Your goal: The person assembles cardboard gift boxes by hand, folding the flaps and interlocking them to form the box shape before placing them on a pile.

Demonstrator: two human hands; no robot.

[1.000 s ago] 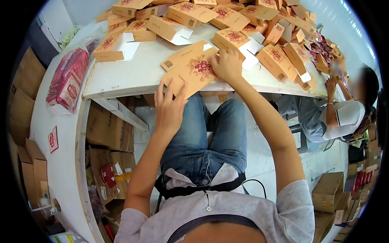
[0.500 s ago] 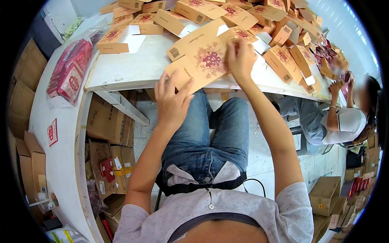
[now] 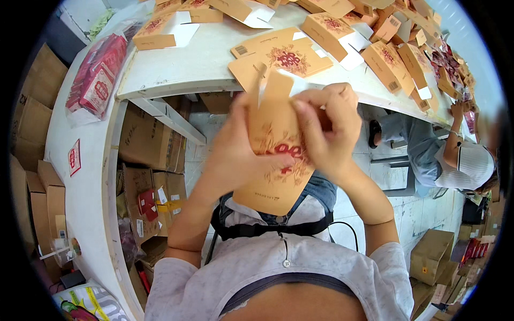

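Note:
Above my lap is an orange-tan paper carton [image 3: 267, 192] with a red floral print, its top flaps standing up. My left hand [image 3: 227, 147], blurred by motion, is wrapped round its left side, the thumb lying across the printed front. On the upper right edge, my right hand [image 3: 332, 123] grips with thumb and bent fingers. Just beyond the hands, flat cartons [image 3: 294, 59] of the same print lie overlapping at the table's front edge.
Formed cartons [image 3: 326, 32] with open white flaps are heaped along the white table [image 3: 176, 69]. A clear bag of red packets [image 3: 99, 80] lies at left. Cardboard boxes [image 3: 152, 139] stand under the table. A co-worker [image 3: 460, 163] sits at the right.
Both hands have drawn back from the table toward me with one carton, now held above my lap. Flat cartons stay on the table. The view has shifted slightly.

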